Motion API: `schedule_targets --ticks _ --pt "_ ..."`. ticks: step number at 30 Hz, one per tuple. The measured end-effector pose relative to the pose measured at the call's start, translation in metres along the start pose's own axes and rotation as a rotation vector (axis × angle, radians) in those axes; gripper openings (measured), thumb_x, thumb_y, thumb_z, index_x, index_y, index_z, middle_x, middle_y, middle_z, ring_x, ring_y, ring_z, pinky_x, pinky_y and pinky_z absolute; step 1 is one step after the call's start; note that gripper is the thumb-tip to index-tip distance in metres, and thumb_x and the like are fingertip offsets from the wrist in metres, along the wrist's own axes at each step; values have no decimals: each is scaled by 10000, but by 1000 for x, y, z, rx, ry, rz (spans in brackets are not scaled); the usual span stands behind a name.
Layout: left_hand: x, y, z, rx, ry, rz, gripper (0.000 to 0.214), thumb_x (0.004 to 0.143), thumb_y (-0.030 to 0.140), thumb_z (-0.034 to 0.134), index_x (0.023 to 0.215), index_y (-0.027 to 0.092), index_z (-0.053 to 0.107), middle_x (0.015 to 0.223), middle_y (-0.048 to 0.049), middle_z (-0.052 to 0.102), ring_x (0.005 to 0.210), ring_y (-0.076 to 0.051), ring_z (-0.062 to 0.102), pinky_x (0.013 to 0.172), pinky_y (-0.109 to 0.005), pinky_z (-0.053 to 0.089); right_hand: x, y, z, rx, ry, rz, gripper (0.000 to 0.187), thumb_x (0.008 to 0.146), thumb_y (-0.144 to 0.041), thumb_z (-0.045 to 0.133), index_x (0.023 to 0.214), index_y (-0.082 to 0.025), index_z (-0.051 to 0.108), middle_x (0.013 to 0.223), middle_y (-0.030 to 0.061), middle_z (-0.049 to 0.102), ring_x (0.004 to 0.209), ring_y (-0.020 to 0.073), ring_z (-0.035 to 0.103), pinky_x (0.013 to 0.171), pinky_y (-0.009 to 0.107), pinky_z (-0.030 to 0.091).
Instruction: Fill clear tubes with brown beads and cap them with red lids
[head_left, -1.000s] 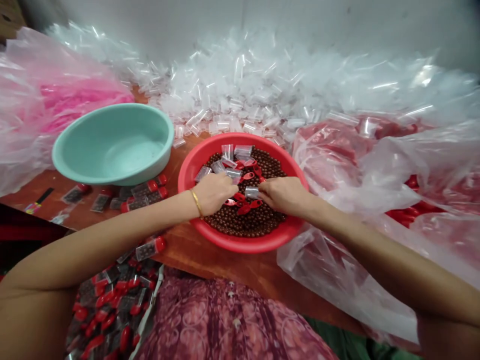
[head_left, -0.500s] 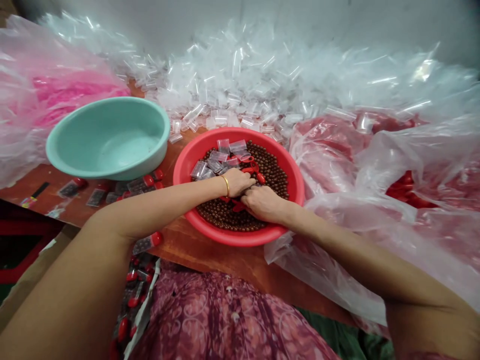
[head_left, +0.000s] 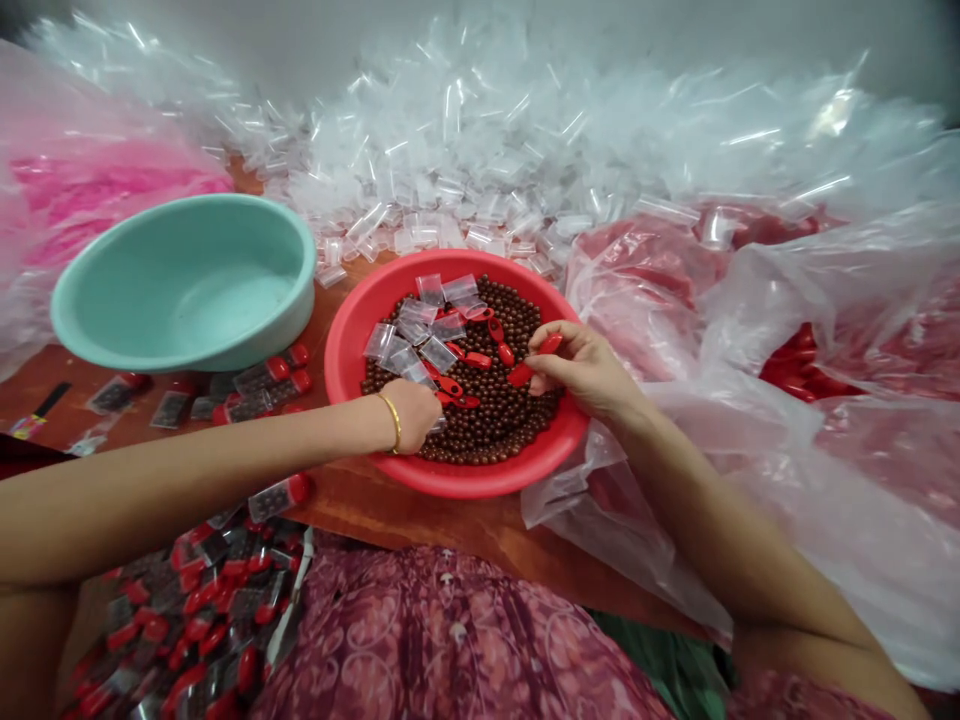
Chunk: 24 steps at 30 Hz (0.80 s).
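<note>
A red basin [head_left: 341, 400] holds brown beads [head_left: 487, 435], several clear plastic containers [head_left: 415, 318] and loose red caps [head_left: 478, 360]. My left hand [head_left: 417, 415], with a gold bangle at the wrist, is closed low over the basin's left side. The edge of a clear container shows beside its fingertips; most of that container is hidden by the hand. Above the right rim, my right hand [head_left: 589, 370] pinches a red plastic cap [head_left: 550, 345] between thumb and fingers. Another red piece [head_left: 520, 374] shows just below those fingertips.
A pale green basin [head_left: 187, 345] stands at left. Filled red-capped containers [head_left: 259, 378] lie in front of it, and a heap of them [head_left: 199, 600] is below the table edge. Clear containers [head_left: 480, 180] pile up behind. Plastic bags of red parts [head_left: 645, 260] lie at right.
My hands were together in the middle of the red basin and have separated. The left moved left and toward me; the right moved right and lifted with a red cap. The view shifted slightly.
</note>
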<state>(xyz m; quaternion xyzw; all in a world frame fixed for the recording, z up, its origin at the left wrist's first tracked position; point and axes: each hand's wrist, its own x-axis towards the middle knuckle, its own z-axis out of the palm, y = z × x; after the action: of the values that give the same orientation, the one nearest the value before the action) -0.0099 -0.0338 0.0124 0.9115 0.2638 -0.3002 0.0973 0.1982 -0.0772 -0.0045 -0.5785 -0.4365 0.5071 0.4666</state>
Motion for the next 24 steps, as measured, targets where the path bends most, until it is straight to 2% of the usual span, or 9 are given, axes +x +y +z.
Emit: schedule_targets --ticks 2,4,6,9,13,15,17,20,24 --pt "11 8 3 -3 -25 6 252 776 138 539 953 74 707 945 -213 702 950 -309 668 800 -363 521 1 2 2 35 37 10 338 560 -306 752 738 -196 487 487 -75 565 426 95 579 453 201 493" --pt "27 16 2 -34 3 7 275 768 140 557 992 71 701 975 -215 698 990 -306 657 835 -354 516 2 4 2 75 83 8 340 545 -287 756 714 -198 475 530 -71 578 481 100 610 501 213 513" --pt "48 22 -3 -121 64 -18 295 746 129 578 1008 60 695 996 -218 692 1015 -312 647 861 -358 509 3 8 2 93 114 -23 319 545 -266 751 692 -198 476 568 -73 570 517 92 610 530 211 506" --pt "77 26 -11 -347 188 -78 305 716 112 598 1000 51 689 1020 -212 685 1007 -323 643 854 -368 507 5 13 2 53 154 -147 259 557 -227 743 640 -190 500 612 -69 548 537 59 551 543 194 461" --pt "100 16 -13 -530 291 -82 255 778 217 580 993 120 679 968 -97 697 932 -243 652 809 -304 505 7 18 0 99 223 -239 209 595 -228 739 655 -191 542 667 -57 568 576 55 516 589 204 447" --pt "100 7 -12 -726 340 -40 224 785 225 581 971 128 661 898 -46 688 844 -178 644 780 -267 498 7 18 -1 184 243 -242 221 609 -255 742 684 -199 542 671 -63 574 560 58 523 590 212 450" --pt "92 -2 -9 -1049 375 54 193 758 180 599 935 109 632 845 -21 666 764 -124 613 759 -248 487 6 17 -2 237 241 -241 242 612 -279 751 694 -204 536 676 -66 580 544 58 529 583 212 451" --pt "72 -9 -5 -1482 374 226 196 705 118 631 896 102 593 816 2 634 735 -83 580 784 -243 469 3 13 0 201 211 -239 253 620 -297 763 713 -209 544 726 -57 603 578 61 544 612 212 466" --pt "50 -9 0 -1703 332 332 259 682 115 669 926 117 579 837 4 626 767 -77 586 809 -238 459 -3 7 5 -8 135 -239 287 656 -362 741 858 -224 590 779 -30 622 642 93 569 659 243 495"
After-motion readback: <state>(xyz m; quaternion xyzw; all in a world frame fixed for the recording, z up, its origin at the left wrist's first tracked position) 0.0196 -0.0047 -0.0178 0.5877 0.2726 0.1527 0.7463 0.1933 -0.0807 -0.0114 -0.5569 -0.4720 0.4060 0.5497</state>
